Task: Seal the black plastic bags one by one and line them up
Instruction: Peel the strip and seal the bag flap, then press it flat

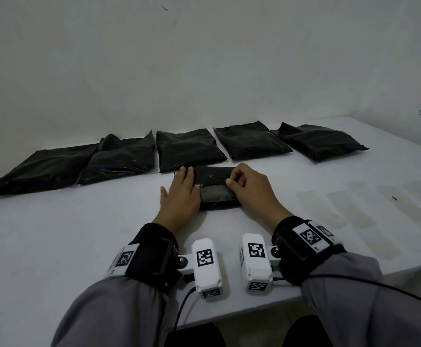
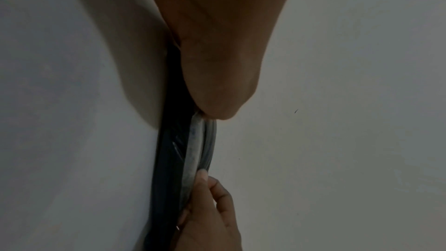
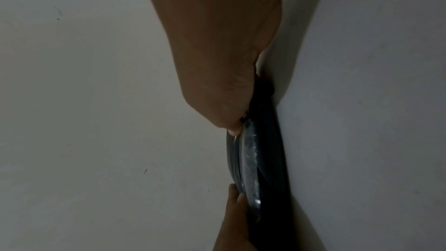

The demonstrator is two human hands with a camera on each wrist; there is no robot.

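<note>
Item: black bag (image 1: pixel 214 186) on white table (image 1: pixel 66 234), near middle, just in front of row of five bags (image 1: pixel 189 149) lined along wall.
Left hand (image 1: pixel 182 194): flat, fingers straight, pressing bag's left end.
Right hand (image 1: pixel 249 189): fingers curled, pinching flap edge at right end.
Step judged: sealing sixth bag, flap folding over grey strip (image 2: pixel 193 152).
Next move calls for: pressing flap flat along full width, then setting bag in line.
Also present: pale peeled strips (image 1: pixel 349 209) on table at right.
</note>
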